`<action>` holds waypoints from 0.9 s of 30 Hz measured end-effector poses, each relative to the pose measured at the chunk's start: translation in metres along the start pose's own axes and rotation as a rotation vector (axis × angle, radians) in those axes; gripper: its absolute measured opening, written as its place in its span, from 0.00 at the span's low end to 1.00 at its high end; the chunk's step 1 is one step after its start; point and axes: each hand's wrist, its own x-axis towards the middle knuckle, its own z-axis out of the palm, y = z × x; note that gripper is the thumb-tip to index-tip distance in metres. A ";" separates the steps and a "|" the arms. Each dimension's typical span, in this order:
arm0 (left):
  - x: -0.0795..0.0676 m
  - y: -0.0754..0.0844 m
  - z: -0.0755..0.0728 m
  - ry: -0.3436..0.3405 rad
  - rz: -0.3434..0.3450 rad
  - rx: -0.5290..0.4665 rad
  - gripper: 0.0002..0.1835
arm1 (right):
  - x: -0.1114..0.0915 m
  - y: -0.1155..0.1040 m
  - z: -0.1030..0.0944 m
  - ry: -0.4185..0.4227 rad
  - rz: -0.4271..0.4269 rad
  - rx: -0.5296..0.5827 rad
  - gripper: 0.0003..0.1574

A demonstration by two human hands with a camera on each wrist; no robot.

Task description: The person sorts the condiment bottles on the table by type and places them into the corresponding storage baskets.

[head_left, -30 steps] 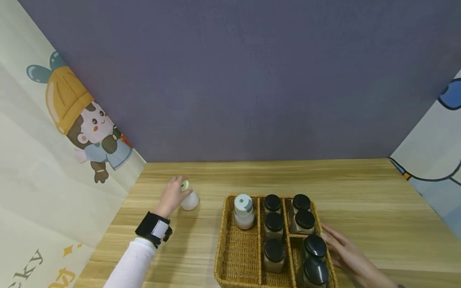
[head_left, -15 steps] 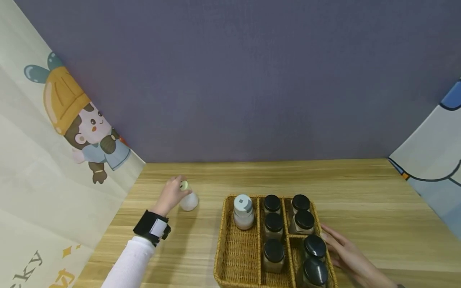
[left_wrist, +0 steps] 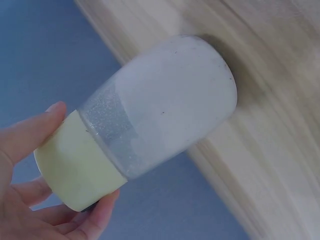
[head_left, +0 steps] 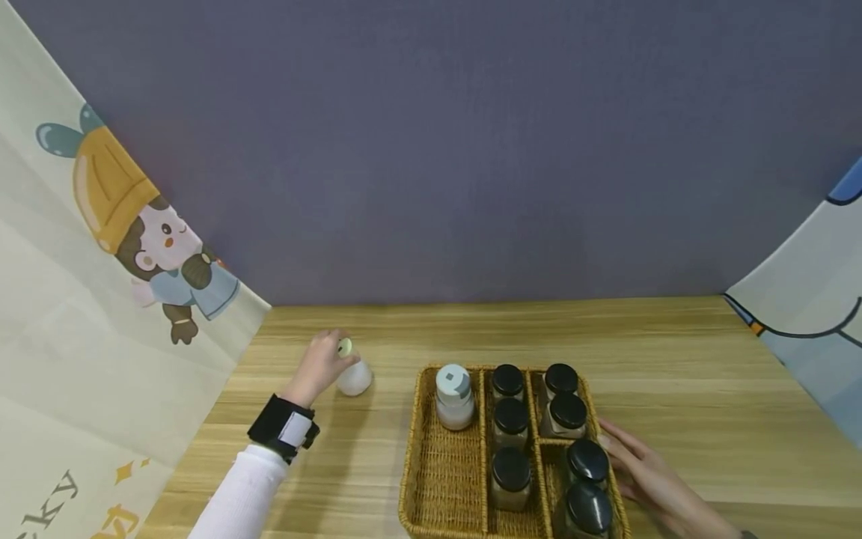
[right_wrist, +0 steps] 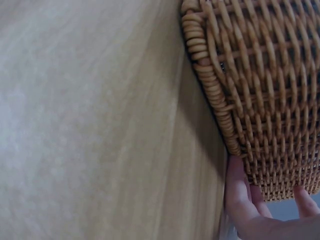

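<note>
My left hand (head_left: pixel 322 367) grips a clear seasoning jar (left_wrist: pixel 165 100) by its pale yellow lid (left_wrist: pixel 80 160), thumb on one side and fingers on the other. White powder fills most of this jar, whose base is at the wooden table left of the basket. On the right, my other hand (head_left: pixel 643 471) lies against the outer wall of a woven wicker basket (head_left: pixel 444 479). Its fingers are fairly straight, with fingertips touching the weave (right_wrist: pixel 265 125) low on that side in the right wrist view. A similar jar with a pale blue-white lid (head_left: pixel 455 385) stands in the basket's left compartment.
Several black-lidded jars (head_left: pixel 511 416) fill the basket's middle and right compartments. The wooden table (head_left: pixel 707 389) ends at a grey-blue panel (head_left: pixel 471 150) behind. A printed cloth (head_left: pixel 60 337) hangs at the left, another (head_left: pixel 808 299) at the right.
</note>
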 end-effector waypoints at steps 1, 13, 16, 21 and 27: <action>0.000 0.001 -0.001 0.003 0.005 0.001 0.24 | 0.000 0.000 0.000 -0.002 -0.001 -0.001 0.44; 0.002 0.016 -0.017 0.038 0.090 0.013 0.22 | -0.001 0.000 0.000 -0.004 -0.001 -0.002 0.44; 0.002 0.020 -0.019 0.042 0.111 0.024 0.22 | 0.000 0.000 0.000 -0.004 -0.003 -0.006 0.44; 0.001 0.030 -0.025 0.014 0.133 0.046 0.23 | 0.001 0.001 0.000 0.001 -0.006 -0.011 0.44; -0.003 0.045 -0.032 -0.026 0.154 0.043 0.24 | 0.002 0.002 -0.001 0.001 -0.003 -0.012 0.44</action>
